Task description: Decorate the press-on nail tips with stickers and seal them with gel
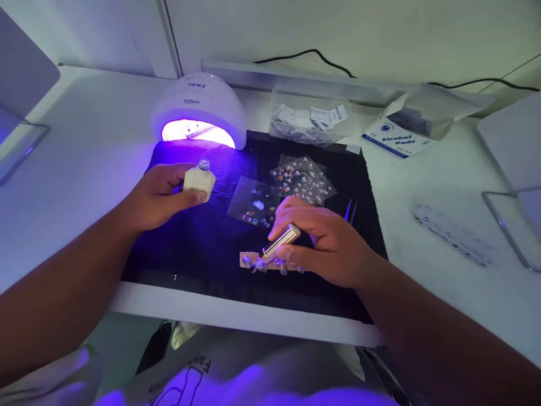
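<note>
My left hand (164,194) grips a pale nail polish bottle (199,181), its threaded neck uncapped and upright, in front of the glowing lamp. In my right hand (315,234) is the nail polish brush (280,241), held by its gold cap. Its bristles point down and left at a strip of press-on nails (247,260) lying on the black mat (190,248). The brush tip is at the left part of the strip; I cannot tell whether it touches. Several decorated nails sit along the strip, and my fingers cover some of its right end.
A white nail lamp (200,98) glows at the back left. Sticker sheets (253,206) and tweezers (350,212) lie on the mat. Behind are a clear bin (310,121) of packets and an alcohol pads box (403,132). A clear plastic strip (450,234) lies right.
</note>
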The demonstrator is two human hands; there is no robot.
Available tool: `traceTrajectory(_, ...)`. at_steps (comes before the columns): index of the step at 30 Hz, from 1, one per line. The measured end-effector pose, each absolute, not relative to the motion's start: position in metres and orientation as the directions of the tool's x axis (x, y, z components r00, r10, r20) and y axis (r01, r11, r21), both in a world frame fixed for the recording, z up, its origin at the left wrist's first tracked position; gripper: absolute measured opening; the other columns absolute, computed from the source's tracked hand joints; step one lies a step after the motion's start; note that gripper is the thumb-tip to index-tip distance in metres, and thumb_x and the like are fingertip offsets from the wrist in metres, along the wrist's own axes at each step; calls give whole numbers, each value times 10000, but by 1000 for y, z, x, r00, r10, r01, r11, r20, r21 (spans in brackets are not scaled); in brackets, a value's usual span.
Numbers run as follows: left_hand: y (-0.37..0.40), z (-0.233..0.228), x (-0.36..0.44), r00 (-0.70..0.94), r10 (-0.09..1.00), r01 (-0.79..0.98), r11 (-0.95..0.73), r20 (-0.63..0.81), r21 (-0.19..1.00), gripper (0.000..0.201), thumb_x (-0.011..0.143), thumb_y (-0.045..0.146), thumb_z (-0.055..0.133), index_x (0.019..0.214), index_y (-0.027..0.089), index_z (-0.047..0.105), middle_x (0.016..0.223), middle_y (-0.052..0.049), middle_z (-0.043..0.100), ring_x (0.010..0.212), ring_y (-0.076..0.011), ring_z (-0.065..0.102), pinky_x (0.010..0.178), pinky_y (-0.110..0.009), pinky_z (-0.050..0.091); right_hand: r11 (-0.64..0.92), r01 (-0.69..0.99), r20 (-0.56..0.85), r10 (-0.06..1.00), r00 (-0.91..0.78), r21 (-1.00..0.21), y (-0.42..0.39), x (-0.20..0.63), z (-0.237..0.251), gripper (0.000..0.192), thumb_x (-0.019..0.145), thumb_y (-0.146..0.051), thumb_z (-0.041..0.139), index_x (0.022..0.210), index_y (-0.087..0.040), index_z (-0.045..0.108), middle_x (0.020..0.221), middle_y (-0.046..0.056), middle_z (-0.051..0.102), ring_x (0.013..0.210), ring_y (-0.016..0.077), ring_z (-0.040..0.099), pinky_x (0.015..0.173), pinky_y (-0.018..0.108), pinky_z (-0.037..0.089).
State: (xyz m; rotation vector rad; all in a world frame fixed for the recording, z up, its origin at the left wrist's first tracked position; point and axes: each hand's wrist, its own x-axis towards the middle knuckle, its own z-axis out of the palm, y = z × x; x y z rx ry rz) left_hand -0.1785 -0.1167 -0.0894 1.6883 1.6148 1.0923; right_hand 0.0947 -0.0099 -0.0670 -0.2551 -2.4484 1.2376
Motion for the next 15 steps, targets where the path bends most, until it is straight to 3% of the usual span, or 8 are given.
traceTrajectory(7, -116, -91, -179, -44, 982, 537, -132, 184, 833, 225, 862, 383, 653, 789, 171, 640, 735, 32, 597, 685, -128, 535, 655, -279, 426, 602, 23, 273, 395, -877, -798, -10, 95, -68, 63, 875, -220, 633, 849, -183, 676, 756, 10, 674, 761, 150, 574, 722, 295, 458)
traceTrajectory(12, -117, -90, -179, -29, 979, 529, -158, 204, 834, 188, 870, 341, 653, 793, 170, 640, 741, 37, 596, 681, -122, 532, 650, -273, 426, 590, -12, 259, 336, -905, -807, -10, 95, -70, 73, 867, -224, 642, 813, -183, 669, 728, 1, 651, 744, 144, 564, 702, 280, 464)
traceTrajectory(15, -118, -91, -179, -17, 976, 529, -176, 218, 830, 162, 875, 310, 655, 798, 169, 642, 745, 40, 599, 677, -119, 533, 642, -266, 420, 604, 26, 278, 404, -872, -796, -10, 94, -70, 61, 875, -228, 626, 844, -196, 667, 766, 10, 654, 770, 157, 574, 744, 312, 471)
